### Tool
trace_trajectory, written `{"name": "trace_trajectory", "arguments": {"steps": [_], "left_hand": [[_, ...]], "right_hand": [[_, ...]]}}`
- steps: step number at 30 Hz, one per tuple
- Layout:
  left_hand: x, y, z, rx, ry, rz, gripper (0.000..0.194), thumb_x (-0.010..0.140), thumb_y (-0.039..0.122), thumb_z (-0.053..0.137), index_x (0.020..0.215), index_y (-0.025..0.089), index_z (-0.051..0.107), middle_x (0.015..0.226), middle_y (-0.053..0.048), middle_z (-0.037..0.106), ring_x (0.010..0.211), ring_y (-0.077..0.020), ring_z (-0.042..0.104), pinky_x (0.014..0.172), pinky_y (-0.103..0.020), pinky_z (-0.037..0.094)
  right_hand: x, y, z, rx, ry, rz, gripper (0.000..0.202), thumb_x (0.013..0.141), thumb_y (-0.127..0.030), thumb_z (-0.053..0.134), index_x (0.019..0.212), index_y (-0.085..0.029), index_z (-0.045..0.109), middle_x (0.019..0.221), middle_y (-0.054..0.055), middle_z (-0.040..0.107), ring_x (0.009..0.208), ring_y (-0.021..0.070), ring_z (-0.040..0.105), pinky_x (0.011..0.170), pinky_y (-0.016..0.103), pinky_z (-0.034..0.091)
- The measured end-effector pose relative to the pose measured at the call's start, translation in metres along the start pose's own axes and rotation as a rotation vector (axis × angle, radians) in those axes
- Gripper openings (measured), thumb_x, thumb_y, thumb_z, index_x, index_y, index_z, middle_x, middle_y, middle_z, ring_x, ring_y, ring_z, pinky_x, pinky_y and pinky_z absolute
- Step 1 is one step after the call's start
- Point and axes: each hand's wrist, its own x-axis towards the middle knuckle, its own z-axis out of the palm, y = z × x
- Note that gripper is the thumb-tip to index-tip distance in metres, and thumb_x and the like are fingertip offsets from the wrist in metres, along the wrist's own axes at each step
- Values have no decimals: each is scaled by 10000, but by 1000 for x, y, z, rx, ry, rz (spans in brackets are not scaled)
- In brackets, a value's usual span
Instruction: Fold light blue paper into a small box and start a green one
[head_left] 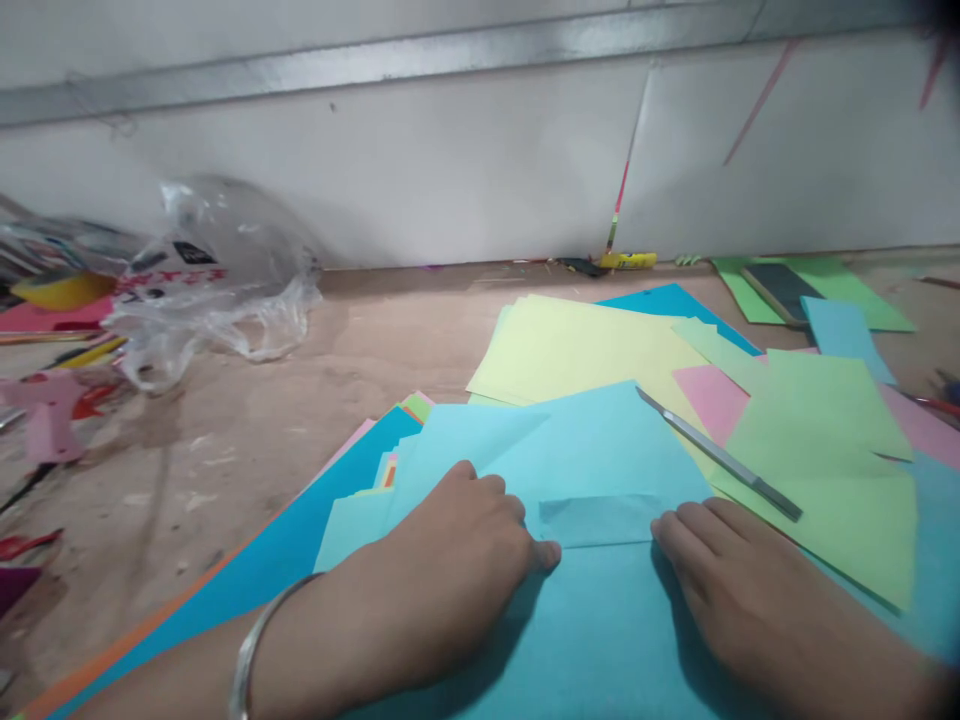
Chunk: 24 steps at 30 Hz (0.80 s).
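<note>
A small light blue paper strip (600,520) lies on larger light blue sheets (600,630), between my two hands. My left hand (480,540), fingers curled and thumb stretched toward the strip, presses on the paper at its left end. At the strip's right end, my right hand (720,560) has its fingers folded together, their tips at the paper edge; what they pinch, if anything, is too small to make out. A grey craft knife (720,455) rests on the sheets above my right hand, its blade pointing up and left.
Yellow sheets (585,345) and green pieces (817,410) lie behind and to the right. A phone (784,292) is at the back right. At the left are a clear plastic bag (217,270) and a pink glue gun (52,415). A wall (450,160) stands behind.
</note>
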Motion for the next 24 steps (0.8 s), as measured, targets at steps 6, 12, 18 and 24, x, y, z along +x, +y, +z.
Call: {"name": "trace_trajectory", "arguments": {"steps": [6,12,18,24], "left_hand": [[-2,-3,-5,5,-74,-22,702,686,-11,579,1255,396,633,663,-14,667,616,-230,608,584,-315,316],[2,-12,-8,-42,-71,-31,762,632,-43,582,1217,438,657,710,-3,721,636,-216,652,579,-290,357],[-1,-22,-8,-101,-69,-14,645,714,-5,578,1190,419,676,709,1,724,620,-186,636,578,-259,373],[-9,-29,-7,-129,-17,9,506,789,27,532,1101,377,724,703,-9,714,609,-175,606,595,-271,374]], "right_hand": [[2,1,-2,3,13,-20,274,803,23,376,690,-178,525,647,52,498,622,186,387,630,348,255],[2,1,0,-26,19,-15,244,845,-38,420,697,-178,555,629,47,485,623,185,378,627,351,245],[1,3,-2,-24,10,-31,267,851,-48,441,635,-187,515,642,45,472,628,180,359,622,351,232],[0,3,-1,-28,-1,-33,303,861,-67,473,585,-192,477,628,41,454,627,176,341,615,350,215]]}}
